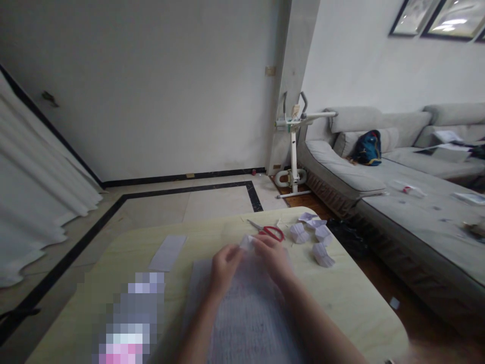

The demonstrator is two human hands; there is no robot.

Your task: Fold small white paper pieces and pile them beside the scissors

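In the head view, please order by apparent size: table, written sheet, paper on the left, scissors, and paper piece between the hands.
1. Table
2. Written sheet, partly hidden by the arms
3. Paper on the left
4. Scissors
Not ranked: paper piece; the fingers hide part of it.

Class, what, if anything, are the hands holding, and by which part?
A small paper piece: the left hand holds its left side, the right hand its right side; blur hides the exact grip.
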